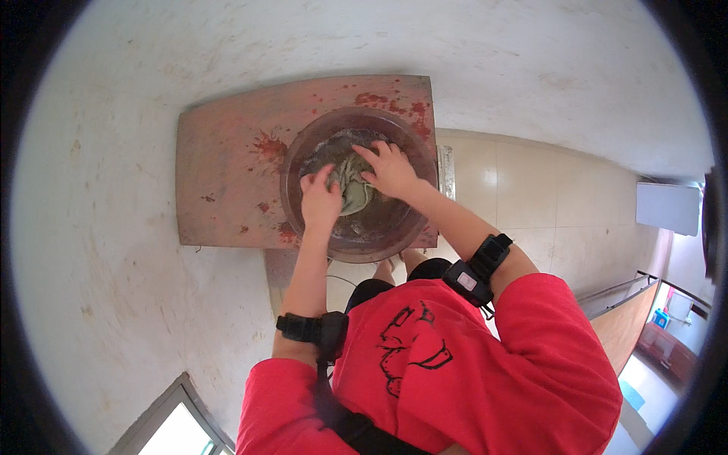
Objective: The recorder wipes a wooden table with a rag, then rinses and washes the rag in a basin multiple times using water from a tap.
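Observation:
A round brown basin (pixel 296 207) stands on a worn reddish tabletop (pixel 227 170) and holds dark water with some suds. In the water lies a crumpled grey-green cloth (pixel 354 193). My left hand (pixel 321 196) is at the cloth's left side, fingers bent and touching it. At the cloth's upper right is my right hand (pixel 389 169), its fingers spread over the edge of the cloth; whether either hand pinches the fabric is hard to tell.
A pale wall (pixel 512 57) runs behind and to the left of the table. Tiled floor (pixel 523 187) stretches off to the right, towards a white panel (pixel 667 208). A wooden board (pixel 625 324) stands at the lower right, and a window frame (pixel 182 404) at the lower left.

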The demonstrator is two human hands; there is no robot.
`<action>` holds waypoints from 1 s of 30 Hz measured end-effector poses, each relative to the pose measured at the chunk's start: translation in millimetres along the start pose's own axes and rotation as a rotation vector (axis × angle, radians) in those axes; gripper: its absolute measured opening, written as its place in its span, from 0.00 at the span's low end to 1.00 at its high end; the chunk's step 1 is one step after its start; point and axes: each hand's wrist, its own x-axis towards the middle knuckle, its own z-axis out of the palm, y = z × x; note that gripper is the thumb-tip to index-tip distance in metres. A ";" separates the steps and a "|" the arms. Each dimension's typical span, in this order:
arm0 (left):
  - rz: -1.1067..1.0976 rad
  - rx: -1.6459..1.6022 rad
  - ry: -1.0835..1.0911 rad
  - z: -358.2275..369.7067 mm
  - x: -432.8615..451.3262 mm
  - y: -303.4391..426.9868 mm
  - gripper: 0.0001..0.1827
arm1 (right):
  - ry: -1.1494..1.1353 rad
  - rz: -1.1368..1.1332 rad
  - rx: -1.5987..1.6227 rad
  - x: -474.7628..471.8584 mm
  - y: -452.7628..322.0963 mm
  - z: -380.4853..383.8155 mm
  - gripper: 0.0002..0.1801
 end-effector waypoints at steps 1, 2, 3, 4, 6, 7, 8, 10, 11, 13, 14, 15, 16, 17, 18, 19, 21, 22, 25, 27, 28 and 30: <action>-0.001 -0.002 -0.002 6.2 -2.3 5.5 0.20 | -0.083 0.090 -0.104 -2.9 -3.7 5.5 0.27; 0.020 0.220 -0.046 14.9 -5.4 13.0 0.21 | -0.043 0.141 -0.206 -5.2 -9.4 14.9 0.26; 0.042 0.442 -0.090 21.2 -6.8 19.1 0.23 | -0.042 0.143 -0.207 -2.2 -9.8 23.5 0.26; 0.027 0.493 -0.108 28.1 -4.4 14.5 0.24 | -0.015 0.142 -0.269 0.9 -14.1 32.1 0.25; 0.100 0.563 -0.038 33.3 -0.7 10.9 0.23 | 0.020 0.160 -0.324 8.3 -17.3 39.2 0.23; 0.177 0.628 0.030 32.6 3.3 13.0 0.23 | 0.028 0.158 -0.322 12.3 -13.0 43.9 0.23; 0.128 0.569 -0.098 30.7 9.1 15.1 0.19 | 0.091 0.155 -0.333 16.6 -7.0 49.7 0.22; 0.172 0.549 -0.115 15.8 19.3 24.3 0.17 | 0.154 0.174 -0.350 20.7 -1.1 49.3 0.22; 0.202 0.527 -0.128 9.6 24.6 24.8 0.15 | 0.110 0.261 -0.230 23.4 -3.8 43.3 0.22; 0.136 0.358 -0.050 1.2 37.5 17.7 0.14 | 0.056 0.323 -0.111 25.5 -23.5 14.6 0.22; -0.013 -0.056 -0.007 -1.4 43.0 10.0 0.15 | 0.008 0.242 0.044 27.7 -38.2 -7.5 0.20; -0.152 -0.475 0.028 -1.5 46.4 7.7 0.16 | -0.036 0.172 0.193 28.7 -41.9 -21.5 0.19; -0.268 -0.815 -0.099 -1.6 46.1 4.3 0.17 | 0.056 -0.060 0.368 30.2 -41.5 -28.1 0.14; -0.267 -0.820 -0.099 -0.1 44.0 1.3 0.17 | 0.055 -0.061 0.363 27.5 -46.2 -35.9 0.14; -0.384 -1.193 -0.134 -3.2 41.9 0.2 0.17 | -0.007 -0.152 0.560 27.5 -60.9 -52.4 0.15; -0.501 -1.566 -0.179 -3.5 39.7 1.1 0.20 | -0.069 -0.236 0.754 26.8 -70.8 -66.1 0.15; -0.410 -1.524 -0.182 -6.4 31.5 20.7 0.21 | -0.121 -0.156 1.107 29.3 -76.2 -81.0 0.16; -0.495 -1.672 -0.262 -18.9 22.4 49.7 0.23 | -0.166 -0.064 1.460 29.6 -72.3 -86.4 0.17; -0.429 -1.996 -0.428 -27.5 11.4 54.8 0.27 | -0.086 -0.110 1.474 22.8 -66.8 -97.7 0.21; -0.412 -2.050 -0.464 -24.2 13.1 49.1 0.26 | -0.030 -0.094 1.370 12.9 -65.7 -85.2 0.28; -0.437 -2.011 -0.414 -21.9 16.5 55.3 0.26 | 0.152 -0.297 0.978 9.9 -63.3 -74.6 0.31; -0.325 -2.133 -0.483 -13.0 16.6 62.8 0.26 | 0.368 -0.533 0.496 2.8 -63.4 -59.6 0.38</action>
